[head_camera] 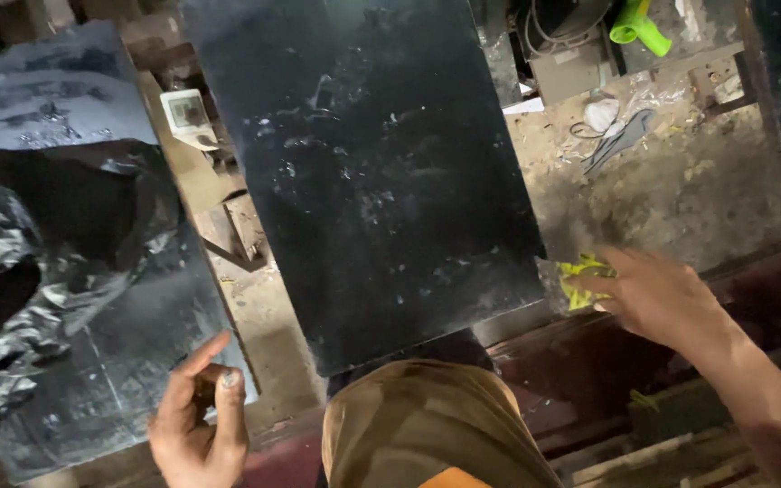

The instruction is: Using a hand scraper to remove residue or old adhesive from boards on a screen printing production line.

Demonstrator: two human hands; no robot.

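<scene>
A large black board (368,172) with white smudges fills the middle of the head view, tilted, its lower edge near my knee (418,425). My right hand (657,294) is at the board's lower right corner with its fingers closed on a small yellow-green rag (580,280). My left hand (199,420) hovers at the lower left, fingers loosely curled and holding nothing, just over the edge of a second dark sheet (119,361).
Crumpled shiny black plastic film (38,244) lies on the left sheet. A small white device (187,116) sits between the boards. A green tool handle (639,25), cables and a dusty floor (680,181) are at the upper right. Reddish wooden planks (589,380) lie below.
</scene>
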